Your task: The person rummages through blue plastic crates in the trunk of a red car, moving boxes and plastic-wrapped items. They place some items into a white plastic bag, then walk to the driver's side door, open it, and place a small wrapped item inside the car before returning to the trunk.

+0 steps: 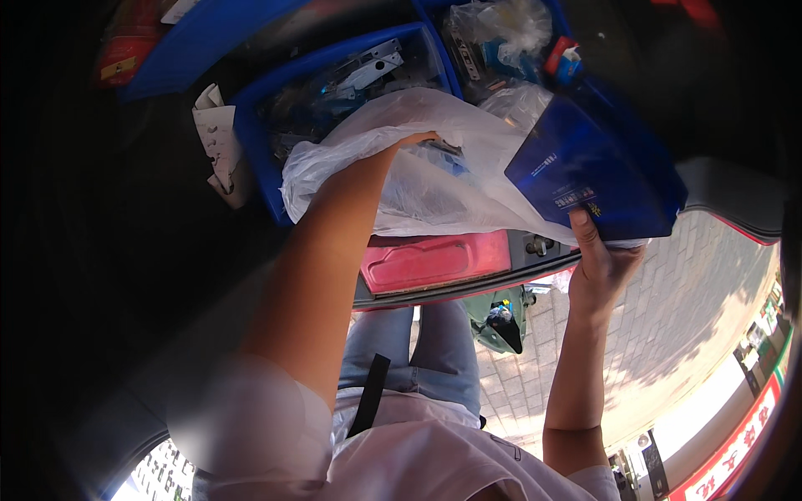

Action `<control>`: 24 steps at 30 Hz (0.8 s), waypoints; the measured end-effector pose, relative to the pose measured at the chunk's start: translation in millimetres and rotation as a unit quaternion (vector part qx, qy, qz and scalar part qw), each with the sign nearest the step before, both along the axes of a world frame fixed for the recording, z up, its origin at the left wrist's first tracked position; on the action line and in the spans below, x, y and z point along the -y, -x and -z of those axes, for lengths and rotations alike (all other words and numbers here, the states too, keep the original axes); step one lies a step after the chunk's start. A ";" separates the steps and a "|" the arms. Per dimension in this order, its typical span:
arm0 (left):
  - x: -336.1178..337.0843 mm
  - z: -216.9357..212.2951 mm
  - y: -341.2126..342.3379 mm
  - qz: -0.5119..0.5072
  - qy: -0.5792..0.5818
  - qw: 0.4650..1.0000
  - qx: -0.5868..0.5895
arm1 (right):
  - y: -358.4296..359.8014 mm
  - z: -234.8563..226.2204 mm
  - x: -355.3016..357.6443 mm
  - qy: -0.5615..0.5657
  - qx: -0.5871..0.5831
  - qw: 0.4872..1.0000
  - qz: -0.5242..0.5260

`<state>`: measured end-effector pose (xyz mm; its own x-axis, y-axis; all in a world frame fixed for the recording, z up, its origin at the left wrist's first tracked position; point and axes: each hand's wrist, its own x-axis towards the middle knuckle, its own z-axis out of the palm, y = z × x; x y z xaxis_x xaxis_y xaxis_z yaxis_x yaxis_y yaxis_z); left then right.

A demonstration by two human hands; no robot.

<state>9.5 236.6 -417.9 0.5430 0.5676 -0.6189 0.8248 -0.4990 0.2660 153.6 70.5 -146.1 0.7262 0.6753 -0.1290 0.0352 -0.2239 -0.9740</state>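
A large translucent white plastic bag [493, 159] is spread in front of me, its mouth held wide. My left hand [420, 138] reaches into the bag; the plastic covers its fingers, and something metallic shows dimly beside it. On the right, my right hand [603, 263] grips a glossy dark blue box [576, 159] with small print by its near edge. The thumb lies on the printed face, while the other fingers are behind it. The bag's edge runs under the box, close to that hand.
Behind the bag, a blue bin [251, 142] holds metal fittings [368, 71] and bagged parts. Crumpled clear bags [510, 25] fill the bin beside it. A bent white paper [215, 138] stands at the left. A red case [439, 260] lies near the trunk edge; a green bag [499, 321] sits below.
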 end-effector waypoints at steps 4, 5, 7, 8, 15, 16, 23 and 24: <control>4.1 9.9 -27.3 0.039 0.016 0.999 0.007 | -2.6 8.2 14.7 0.010 -0.031 0.999 0.034; 6.0 11.3 -32.1 0.047 0.019 0.999 0.006 | -3.6 7.2 19.4 0.033 -0.035 0.999 0.020; 6.2 13.1 -39.0 0.055 0.019 0.998 0.007 | 1.8 3.2 20.4 0.021 -0.090 0.995 0.030; 3.4 8.3 -23.3 0.038 0.008 0.999 -0.009 | 7.2 1.8 18.5 0.010 -0.128 0.992 0.019; -17.2 -15.8 -16.1 0.015 -0.002 0.997 0.071 | 33.3 6.2 52.5 0.052 -0.127 0.990 -0.013; -15.1 -20.0 -31.8 0.027 0.008 0.994 0.104 | 28.6 -1.8 60.4 0.046 -0.036 0.997 -0.046; -7.9 -170.1 11.7 0.088 0.068 0.967 0.230 | 26.3 -64.2 132.2 0.030 -0.015 0.999 -0.011; 0.5 -190.4 14.2 0.110 0.080 0.962 0.235 | 23.0 -75.0 145.0 0.024 -0.009 0.999 -0.023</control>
